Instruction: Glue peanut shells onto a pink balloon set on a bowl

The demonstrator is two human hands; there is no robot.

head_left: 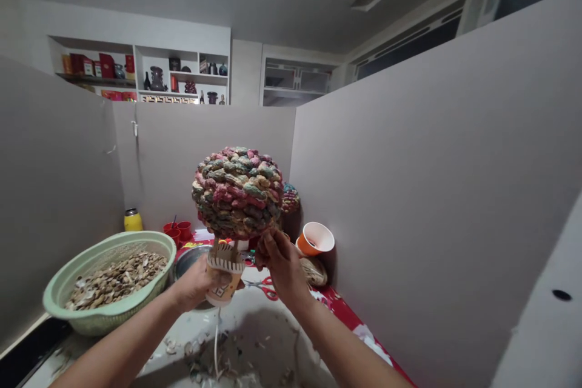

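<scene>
My left hand (202, 284) is wrapped round a patterned paper cup (222, 287) with a white stitched rim. Sticks rise from the cup to a rounded dome (239, 194) covered in pieces that look like peanut shells, coloured pink, green and cream. At the dome's lower right edge, the fingers of my right hand (278, 257) are pinched together; what they hold, if anything, is hidden. A thin white cord (217, 342) hangs below the cup. Behind my hands lie red-handled scissors (268, 288) on the table.
A green basin (53, 298) of shells stands left, near a yellow jar (133, 220) and red cups (184, 230). An orange cup (313, 241) and a second colourful shell piece (290, 199) are behind right. Shell scraps litter the table (254, 315). Grey partitions (409, 182) enclose it.
</scene>
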